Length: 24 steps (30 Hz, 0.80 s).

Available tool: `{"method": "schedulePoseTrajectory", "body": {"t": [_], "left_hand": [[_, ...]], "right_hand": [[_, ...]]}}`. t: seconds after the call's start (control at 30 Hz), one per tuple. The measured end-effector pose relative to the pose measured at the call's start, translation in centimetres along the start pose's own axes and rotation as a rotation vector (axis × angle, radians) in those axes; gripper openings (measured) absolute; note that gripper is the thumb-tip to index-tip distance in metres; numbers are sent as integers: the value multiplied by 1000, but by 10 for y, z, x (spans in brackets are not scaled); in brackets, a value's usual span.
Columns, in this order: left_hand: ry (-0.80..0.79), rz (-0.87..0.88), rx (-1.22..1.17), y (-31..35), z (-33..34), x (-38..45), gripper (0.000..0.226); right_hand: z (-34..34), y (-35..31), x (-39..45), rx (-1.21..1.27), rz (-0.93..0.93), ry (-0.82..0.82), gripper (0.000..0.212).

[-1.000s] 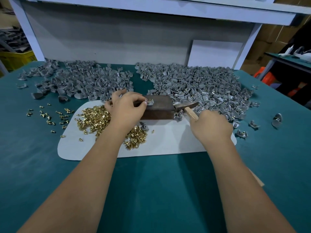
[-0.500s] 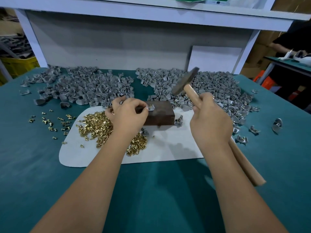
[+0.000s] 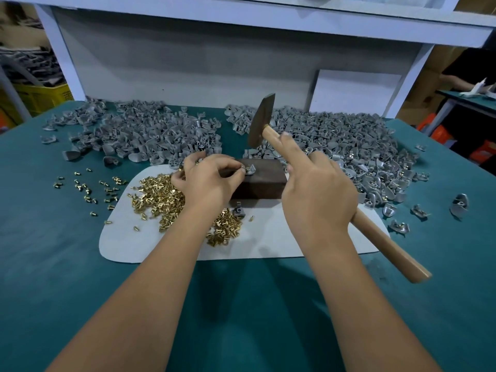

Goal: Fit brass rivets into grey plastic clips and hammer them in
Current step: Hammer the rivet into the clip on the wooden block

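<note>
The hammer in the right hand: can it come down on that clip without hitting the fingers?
Probably yes, narrowly. The hammer hangs above the clip on the block; the left hand pinches its left edge.

hammer (image 3: 261, 122) raised higher, head upright

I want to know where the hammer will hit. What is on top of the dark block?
A grey clip with a brass rivet, pinched by the left hand. That hand covers the dark block top's left part.

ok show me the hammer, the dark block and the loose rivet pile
hammer (image 3: 261, 122), head view, on its metal head
dark block (image 3: 261, 183), head view, front face
rivet pile (image 3: 158, 196), head view, middle
</note>
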<state>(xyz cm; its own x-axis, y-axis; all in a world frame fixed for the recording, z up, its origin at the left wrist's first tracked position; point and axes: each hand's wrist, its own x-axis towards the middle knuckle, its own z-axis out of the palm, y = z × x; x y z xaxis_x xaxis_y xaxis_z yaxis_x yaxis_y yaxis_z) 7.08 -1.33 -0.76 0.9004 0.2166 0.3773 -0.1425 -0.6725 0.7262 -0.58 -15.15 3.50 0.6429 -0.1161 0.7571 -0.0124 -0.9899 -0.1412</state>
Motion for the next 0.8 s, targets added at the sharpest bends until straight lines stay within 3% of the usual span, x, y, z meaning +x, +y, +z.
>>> {"method": "schedulePoseTrajectory", "body": {"t": [0.2,0.43,0.57,0.63,0.77,0.8], "left_hand": [[-38,-5,-58,-3,0,1,12],[-14,0,6,0,1,0,3],[-48,11,-61,-1,-2,-1,17],[-45,2,-51,0,-1,-1,15],[3,10,-5,0,2,-1,3],[2,9,-14,0,2,-2,4]], "right_hand": [[4,1,-5,-45,-88,-210,60],[-3,1,0,5,18,12,63],[0,3,-3,-51,-31,-271,62],[1,2,0,-12,-6,-231,61],[1,-1,1,16,-16,9,59],[2,-1,1,3,-45,-12,59]]}}
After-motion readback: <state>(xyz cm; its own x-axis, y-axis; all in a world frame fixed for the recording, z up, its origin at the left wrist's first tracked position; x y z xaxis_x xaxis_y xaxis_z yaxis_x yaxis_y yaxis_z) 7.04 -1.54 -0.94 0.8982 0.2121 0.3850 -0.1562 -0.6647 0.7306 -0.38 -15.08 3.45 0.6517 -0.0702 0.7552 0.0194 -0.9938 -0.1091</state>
